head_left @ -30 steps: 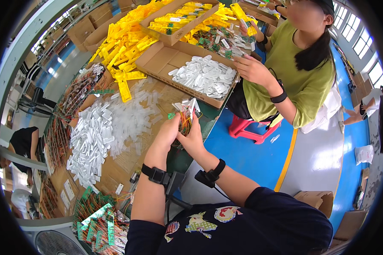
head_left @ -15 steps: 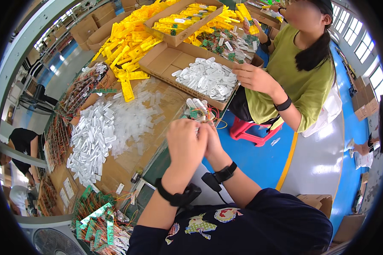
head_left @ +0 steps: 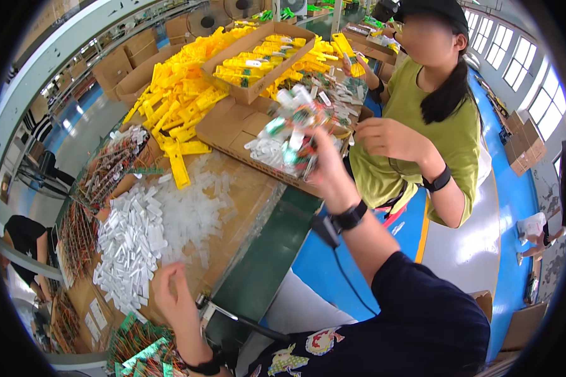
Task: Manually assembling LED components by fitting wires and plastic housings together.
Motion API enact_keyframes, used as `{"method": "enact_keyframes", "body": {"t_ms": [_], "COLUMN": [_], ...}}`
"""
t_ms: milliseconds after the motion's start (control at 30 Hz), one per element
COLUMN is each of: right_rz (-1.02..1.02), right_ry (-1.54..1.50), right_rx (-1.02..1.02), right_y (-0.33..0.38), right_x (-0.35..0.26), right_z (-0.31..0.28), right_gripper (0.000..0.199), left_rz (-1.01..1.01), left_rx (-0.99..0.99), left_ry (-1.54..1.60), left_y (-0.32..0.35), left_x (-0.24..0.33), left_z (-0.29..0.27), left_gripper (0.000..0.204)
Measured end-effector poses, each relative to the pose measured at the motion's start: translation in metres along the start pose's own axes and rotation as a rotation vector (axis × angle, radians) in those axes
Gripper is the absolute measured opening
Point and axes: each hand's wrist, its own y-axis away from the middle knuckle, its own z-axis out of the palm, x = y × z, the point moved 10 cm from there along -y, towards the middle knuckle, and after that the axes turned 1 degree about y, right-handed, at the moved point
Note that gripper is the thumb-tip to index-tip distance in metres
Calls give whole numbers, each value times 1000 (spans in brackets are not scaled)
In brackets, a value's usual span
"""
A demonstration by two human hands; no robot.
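Note:
A blurred bundle of white plastic pieces with green circuit boards and wires point(head_left: 297, 125) is gripped in my right hand point(head_left: 328, 164), held out over the long cardboard box point(head_left: 226, 129) that has white pieces inside. My left hand point(head_left: 175, 294) is raised beside the lower edge of the heap of white plastic pieces point(head_left: 129, 235), its fingers apart and nothing visible in them. Just below that hand lie green circuit boards with orange wires point(head_left: 146, 352). Thin translucent pieces point(head_left: 195, 207) are spread to the right of the white heap.
Yellow plastic casings point(head_left: 182, 81) pile up at the back, beside a raised cardboard tray point(head_left: 251, 94) of filled casings. Across the table corner sits a co-worker in a green shirt point(head_left: 434, 119), one hand near the box. A metal fitting point(head_left: 204, 305) sticks out at the table edge.
My hands were together over the bundle near the table edge; now they are apart. The right has carried the bundle forward over the box, and the left has moved left and down toward the white heap.

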Motion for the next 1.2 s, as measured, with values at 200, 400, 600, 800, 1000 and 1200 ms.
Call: {"method": "enact_keyframes", "body": {"t_ms": [200, 400, 600, 800, 1000, 1200], "right_rz": [-510, -142, -233, -335, -690, -1066], "right_ry": [328, 1473, 795, 1221, 1256, 726], "right_rx": [278, 24, 357, -232, -764, -1134], "right_y": [-136, -257, -174, 30, 235, 408], "right_x": [-140, -160, -173, -77, 14, 1], "right_z": [-57, -162, -96, -8, 129, 257], "right_gripper": [24, 72, 40, 23, 28, 29], "left_rz": [-78, -72, -253, -211, -71, -166], "left_rx": [81, 161, 165, 115, 146, 231], "left_ry": [-80, -30, 91, -102, -268, -371], "left_y": [13, 20, 36, 57, 95, 172], "left_x": [-31, -62, -71, -53, -31, -28], "left_z": [-67, -91, -102, -107, -144, -199], "left_gripper": [11, 18, 14, 10, 13, 14]}}
